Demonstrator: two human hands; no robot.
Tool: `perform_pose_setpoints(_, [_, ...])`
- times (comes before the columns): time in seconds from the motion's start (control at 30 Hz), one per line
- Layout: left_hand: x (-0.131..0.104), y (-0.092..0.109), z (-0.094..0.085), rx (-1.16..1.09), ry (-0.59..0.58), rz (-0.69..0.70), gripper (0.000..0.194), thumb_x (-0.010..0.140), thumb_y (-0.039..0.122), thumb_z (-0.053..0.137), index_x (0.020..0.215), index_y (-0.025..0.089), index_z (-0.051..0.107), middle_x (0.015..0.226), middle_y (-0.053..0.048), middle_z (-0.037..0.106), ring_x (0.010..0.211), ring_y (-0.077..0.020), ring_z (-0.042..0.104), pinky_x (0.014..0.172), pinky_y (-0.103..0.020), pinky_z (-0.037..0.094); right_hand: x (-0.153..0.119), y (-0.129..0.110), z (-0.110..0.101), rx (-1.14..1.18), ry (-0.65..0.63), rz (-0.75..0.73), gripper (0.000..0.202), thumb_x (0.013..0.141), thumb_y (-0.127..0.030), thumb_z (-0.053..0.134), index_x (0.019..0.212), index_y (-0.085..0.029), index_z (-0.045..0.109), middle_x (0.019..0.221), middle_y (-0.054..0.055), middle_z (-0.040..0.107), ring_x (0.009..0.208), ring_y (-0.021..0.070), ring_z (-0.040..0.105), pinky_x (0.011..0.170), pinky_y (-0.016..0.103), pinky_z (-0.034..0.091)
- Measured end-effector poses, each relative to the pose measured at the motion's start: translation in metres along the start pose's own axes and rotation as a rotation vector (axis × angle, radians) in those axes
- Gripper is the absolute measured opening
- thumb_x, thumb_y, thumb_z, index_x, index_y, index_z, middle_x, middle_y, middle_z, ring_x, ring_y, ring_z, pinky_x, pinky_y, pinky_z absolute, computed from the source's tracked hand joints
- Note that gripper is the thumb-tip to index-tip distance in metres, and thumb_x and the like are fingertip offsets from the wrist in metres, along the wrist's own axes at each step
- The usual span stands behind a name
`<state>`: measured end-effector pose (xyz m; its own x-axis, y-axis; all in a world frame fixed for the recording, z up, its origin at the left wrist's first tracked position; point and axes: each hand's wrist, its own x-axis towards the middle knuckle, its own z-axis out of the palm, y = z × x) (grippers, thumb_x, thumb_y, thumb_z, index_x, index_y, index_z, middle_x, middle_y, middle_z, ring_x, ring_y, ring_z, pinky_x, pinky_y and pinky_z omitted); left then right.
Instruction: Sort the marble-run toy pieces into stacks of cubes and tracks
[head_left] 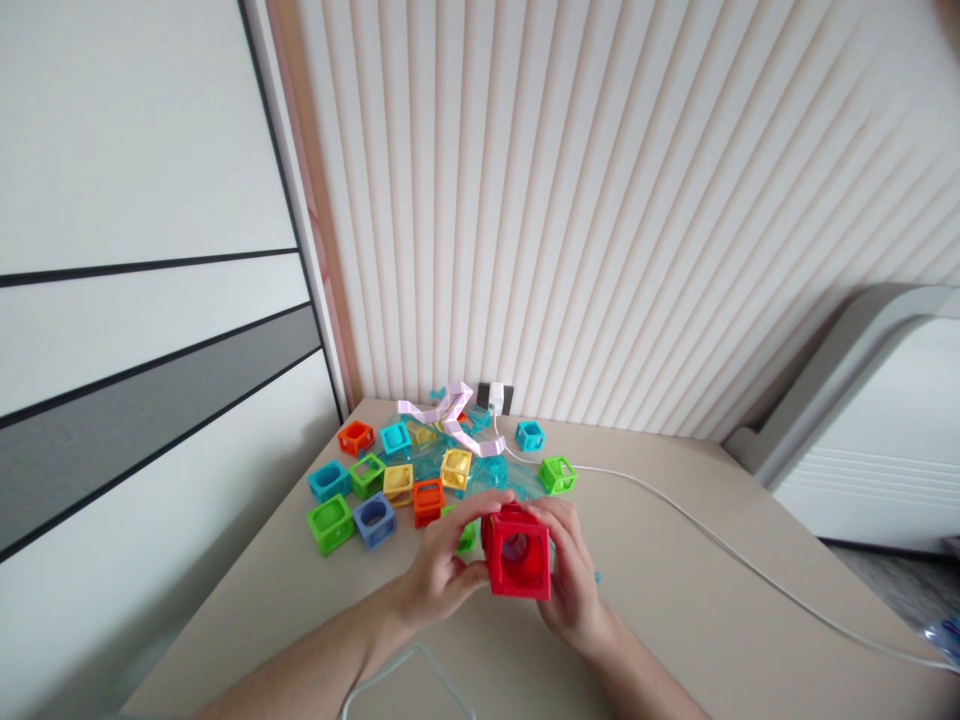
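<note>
Between my two hands is a red hollow toy cube [519,560], its open face turned toward me; another red part seems to sit behind it. My left hand [448,556] grips its left side with fingers over the top and thumb at the lower left. On the right side, my right hand [571,572] is wrapped around it, fingertips on the top edge. A green cube [466,538] lies partly hidden behind my left hand. Farther left are an orange cube [428,502], a yellow cube [455,468] and a blue-violet cube [374,520].
Several more coloured cubes lie at the left, with a green one [557,475] and a teal one [529,435] at the right. A pale pink zigzag strip [454,415] rests over clear teal track pieces. A white cable [675,505] runs from a plugged charger [496,397] across the table [660,620].
</note>
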<state>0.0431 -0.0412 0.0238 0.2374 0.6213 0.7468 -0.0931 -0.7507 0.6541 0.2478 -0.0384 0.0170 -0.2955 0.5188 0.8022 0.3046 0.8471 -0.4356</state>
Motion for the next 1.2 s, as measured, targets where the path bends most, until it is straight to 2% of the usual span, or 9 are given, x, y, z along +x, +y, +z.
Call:
perform_pose_setpoints(0.27, [-0.003,-0.001,0.002,-0.064,0.018,-0.111,0.049,0.095,0.042,0.067,0.140,0.031,0.052,0.144,-0.013,0.062,0.130,-0.0284,0.061,0.109,-0.042,0.050,0.003,-0.003,0.002,0.000,0.001,0.033,0.050,0.100,-0.035,0.056,0.147,-0.028,0.045,0.124,0.013,0.057,0.111,0.0309,0.060,0.093,0.047,0.054])
perform_pose_setpoints(0.5, [-0.002,-0.001,0.001,-0.058,0.007,-0.091,0.049,0.095,0.037,0.068,0.141,0.032,0.053,0.145,-0.012,0.061,0.130,-0.0286,0.061,0.109,-0.042,0.050,0.003,-0.006,0.003,-0.029,0.032,0.020,0.049,0.100,-0.039,0.055,0.147,-0.030,0.047,0.119,0.012,0.059,0.106,0.0307,0.062,0.089,0.047,0.056])
perform_pose_setpoints(0.73, [-0.001,0.001,0.000,-0.062,-0.007,-0.055,0.049,0.096,0.036,0.066,0.142,0.032,0.051,0.146,-0.013,0.061,0.130,-0.0286,0.061,0.108,-0.043,0.051,0.003,-0.009,-0.001,-0.055,0.030,-0.021,0.054,0.102,-0.039,0.053,0.153,-0.029,0.042,0.117,0.012,0.059,0.102,0.0298,0.063,0.085,0.045,0.057])
perform_pose_setpoints(0.9, [-0.001,0.001,0.001,-0.073,0.006,-0.062,0.049,0.094,0.039,0.068,0.141,0.031,0.054,0.144,-0.013,0.063,0.128,-0.0296,0.063,0.108,-0.043,0.051,0.006,-0.010,-0.002,-0.063,0.038,-0.023,0.056,0.101,-0.042,0.055,0.154,-0.032,0.042,0.114,0.012,0.060,0.100,0.0296,0.064,0.083,0.045,0.058])
perform_pose_setpoints(1.0, [-0.001,0.002,0.004,-0.120,0.067,-0.113,0.051,0.090,0.041,0.073,0.137,0.028,0.058,0.139,-0.014,0.066,0.126,-0.0305,0.065,0.106,-0.043,0.052,0.007,-0.008,-0.001,-0.056,0.025,-0.010,0.057,0.101,-0.047,0.053,0.154,-0.030,0.041,0.119,0.013,0.060,0.105,0.0308,0.064,0.086,0.046,0.059])
perform_pose_setpoints(1.07, [-0.001,0.002,0.007,-0.163,0.161,-0.204,0.053,0.085,0.043,0.078,0.131,0.025,0.061,0.131,-0.014,0.070,0.120,-0.0307,0.068,0.101,-0.041,0.056,0.007,-0.007,0.002,-0.060,0.013,0.026,0.063,0.099,-0.051,0.055,0.156,-0.028,0.039,0.127,0.015,0.058,0.113,0.0328,0.062,0.090,0.048,0.058])
perform_pose_setpoints(1.2, [0.001,-0.003,0.011,-0.267,0.360,-0.337,0.057,0.079,0.048,0.083,0.126,0.024,0.061,0.120,-0.011,0.074,0.111,-0.0272,0.072,0.093,-0.036,0.058,0.008,-0.007,0.009,-0.060,0.002,0.120,0.065,0.099,-0.037,0.061,0.157,-0.029,0.036,0.137,0.015,0.058,0.122,0.0315,0.062,0.096,0.046,0.058])
